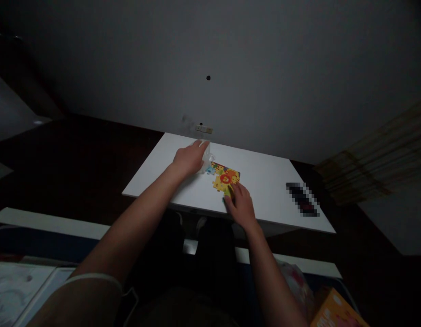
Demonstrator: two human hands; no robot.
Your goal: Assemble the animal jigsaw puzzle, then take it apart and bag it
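Note:
A partly assembled jigsaw puzzle (225,178), yellow with a red round figure in its middle, lies on the white table (265,177). My right hand (242,205) is at its lower right edge, thumb and fingers closed around a yellow-green puzzle piece (228,192). My left hand (190,159) is to the left of the puzzle, its fingers bent over a clear plastic bag (207,159) and partly hiding it. Light blue puzzle pieces (210,170) show between the bag and the puzzle.
A blurred-out dark object (302,199) lies at the table's right side. Behind the table rises a grey wall (251,91) with a socket strip (204,129). An orange box (336,311) and a plastic bag sit low at right. A white box (23,290) is low at left.

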